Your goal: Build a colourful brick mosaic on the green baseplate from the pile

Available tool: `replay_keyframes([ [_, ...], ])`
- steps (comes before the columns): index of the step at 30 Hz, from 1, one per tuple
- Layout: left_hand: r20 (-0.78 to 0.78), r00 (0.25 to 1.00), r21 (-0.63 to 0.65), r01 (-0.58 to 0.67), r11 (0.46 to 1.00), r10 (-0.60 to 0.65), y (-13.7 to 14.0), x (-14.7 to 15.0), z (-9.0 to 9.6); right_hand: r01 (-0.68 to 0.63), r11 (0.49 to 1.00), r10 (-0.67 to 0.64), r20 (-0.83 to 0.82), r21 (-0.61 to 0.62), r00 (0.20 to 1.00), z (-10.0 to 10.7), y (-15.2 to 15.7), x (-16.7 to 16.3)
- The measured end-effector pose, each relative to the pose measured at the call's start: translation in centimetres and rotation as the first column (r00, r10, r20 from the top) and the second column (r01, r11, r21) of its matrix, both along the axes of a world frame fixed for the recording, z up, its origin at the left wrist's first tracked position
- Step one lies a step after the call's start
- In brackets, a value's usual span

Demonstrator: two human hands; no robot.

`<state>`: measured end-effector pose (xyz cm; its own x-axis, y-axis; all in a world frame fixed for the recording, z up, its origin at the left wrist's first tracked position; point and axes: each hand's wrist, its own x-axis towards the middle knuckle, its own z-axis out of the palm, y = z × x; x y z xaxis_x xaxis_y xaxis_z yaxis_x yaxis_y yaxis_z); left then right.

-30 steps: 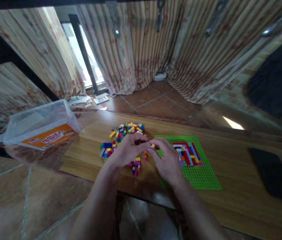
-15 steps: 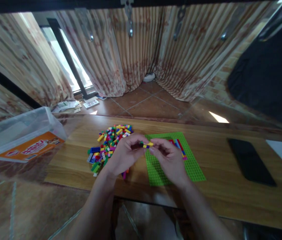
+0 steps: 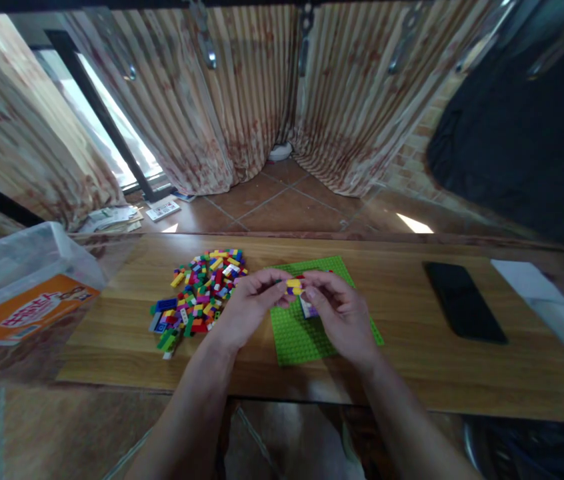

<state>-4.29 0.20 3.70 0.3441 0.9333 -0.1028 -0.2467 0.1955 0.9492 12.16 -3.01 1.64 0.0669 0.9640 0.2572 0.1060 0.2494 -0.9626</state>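
Observation:
My left hand [image 3: 248, 308] and my right hand [image 3: 338, 313] meet above a green baseplate [image 3: 296, 337] on a wooden table [image 3: 412, 360]. Together their fingertips pinch a small stack of bricks [image 3: 293, 287], yellow on top with purple beneath. My right hand hides most of the coloured brick pattern built on the baseplate; a small piece of it shows under my fingers. A loose pile of many-coloured bricks [image 3: 197, 293] lies on the table just left of my left hand.
A clear plastic tub [image 3: 17, 287] with an orange label stands at the table's left end. A black phone [image 3: 463, 310] lies flat to the right, and a white sheet [image 3: 527, 280] beyond it. Striped curtains and a tiled floor are behind the table.
The view has swung right, so the table items shifted left in frame. My hands stay together on the small brick stack, now over the middle of the baseplate, covering the built pattern.

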Motion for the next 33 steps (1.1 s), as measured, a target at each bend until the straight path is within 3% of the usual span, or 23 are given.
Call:
replay_keyframes([
  [6,0.303,0.952,-0.188,0.096,0.977,-0.035,-0.3,1.4,0.1,0.053,0.998,-0.053,0.006,0.043,0.999,0.5,-0.2,0.8],
  [12,0.382,0.923,-0.237,0.131,0.963,-0.031,-0.4,2.2,-0.2,0.067,0.993,-0.074,0.066,0.101,0.995,0.9,-0.4,1.3],
  [15,0.375,0.927,-0.239,0.092,0.967,0.004,-0.3,2.6,-0.4,0.069,0.99,-0.082,0.106,0.121,0.991,1.1,-0.5,1.4],
  [26,0.223,0.965,-0.059,-0.131,0.99,0.141,-0.6,3.7,-0.7,0.084,0.991,-0.097,0.122,0.102,0.988,1.0,-0.2,1.0],
  [33,0.083,0.983,0.124,-0.176,0.977,0.166,-0.5,3.4,-1.2,0.078,0.995,-0.08,-0.027,-0.063,0.996,0.6,-0.2,0.6],
])
